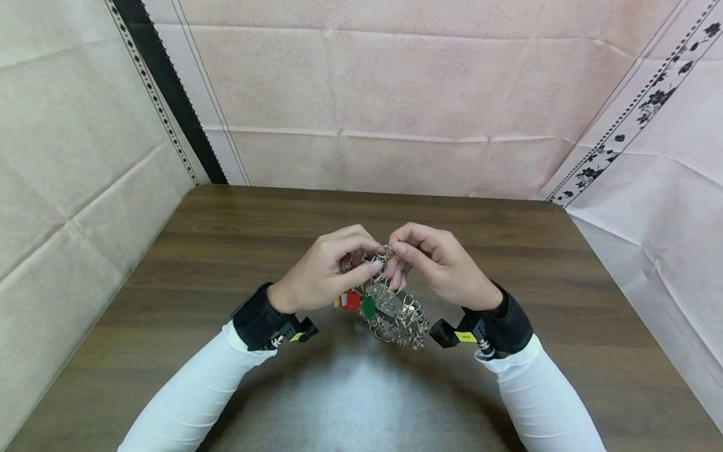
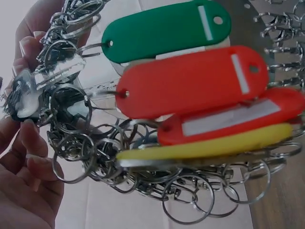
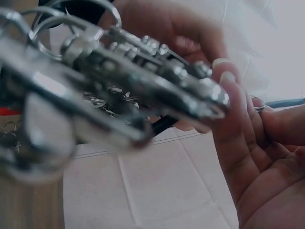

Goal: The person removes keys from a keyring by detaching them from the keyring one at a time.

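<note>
A thick bunch of metal key rings and clasps [image 1: 409, 320] hangs below both hands over the wooden table. My left hand [image 1: 324, 270] holds the upper part of the bunch, thumb and fingers pinching it. My right hand [image 1: 443, 267] pinches a small metal ring [image 1: 386, 247] at the top, fingertips close to the left ones. Among the rings dangle a green key tag [image 2: 164, 33], a red key tag [image 2: 193, 83], a second red tag [image 2: 233, 117] and a yellow tag [image 2: 205, 147]. A silver key [image 2: 62, 69] shows beside the fingers in the left wrist view.
The brown wooden table [image 1: 254, 376] stretches under the hands. Pale patterned cloth [image 1: 418, 94] hangs behind its far edge, with more cloth [image 1: 661, 220] on the right and on the left [image 1: 73, 157]. Both wrists wear black camera straps.
</note>
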A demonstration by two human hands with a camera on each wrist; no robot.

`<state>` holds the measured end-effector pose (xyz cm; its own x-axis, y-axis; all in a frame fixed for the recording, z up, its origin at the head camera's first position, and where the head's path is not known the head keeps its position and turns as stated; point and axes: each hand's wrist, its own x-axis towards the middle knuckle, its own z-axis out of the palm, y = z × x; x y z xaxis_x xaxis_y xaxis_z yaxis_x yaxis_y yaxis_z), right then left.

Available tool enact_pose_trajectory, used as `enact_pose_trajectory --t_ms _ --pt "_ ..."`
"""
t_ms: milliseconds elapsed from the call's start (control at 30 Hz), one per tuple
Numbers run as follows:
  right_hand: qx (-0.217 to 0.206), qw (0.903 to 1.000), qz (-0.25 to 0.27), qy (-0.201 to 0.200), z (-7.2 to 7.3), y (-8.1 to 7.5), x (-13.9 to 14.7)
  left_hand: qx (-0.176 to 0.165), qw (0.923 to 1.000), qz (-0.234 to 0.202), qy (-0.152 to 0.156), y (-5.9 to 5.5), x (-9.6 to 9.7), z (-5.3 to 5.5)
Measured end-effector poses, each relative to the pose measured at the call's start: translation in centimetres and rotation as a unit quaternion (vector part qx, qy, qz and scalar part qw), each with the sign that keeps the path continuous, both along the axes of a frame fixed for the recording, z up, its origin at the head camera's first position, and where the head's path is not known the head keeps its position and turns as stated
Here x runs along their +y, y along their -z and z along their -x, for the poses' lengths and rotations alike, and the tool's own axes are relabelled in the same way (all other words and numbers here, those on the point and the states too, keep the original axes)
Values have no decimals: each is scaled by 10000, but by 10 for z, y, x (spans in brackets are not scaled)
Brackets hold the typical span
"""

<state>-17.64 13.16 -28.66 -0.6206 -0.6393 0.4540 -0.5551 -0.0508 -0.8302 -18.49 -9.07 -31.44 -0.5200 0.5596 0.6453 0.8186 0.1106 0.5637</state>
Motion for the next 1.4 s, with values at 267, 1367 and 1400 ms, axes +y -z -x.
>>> enact_pose_trajectory --t_ms 267,1367,1400 --pt "51 10000 12 -11 0 0 0 -206 9997 -22 108 -4 -3 3" --pt "-56 9995 -278 144 -13 -1 -10 167 9917 -538 -1154 -17 6 -25" --pt "-39 9994 -302 175 -13 -1 -11 274 9910 -496 -1210 -18 7 -26"
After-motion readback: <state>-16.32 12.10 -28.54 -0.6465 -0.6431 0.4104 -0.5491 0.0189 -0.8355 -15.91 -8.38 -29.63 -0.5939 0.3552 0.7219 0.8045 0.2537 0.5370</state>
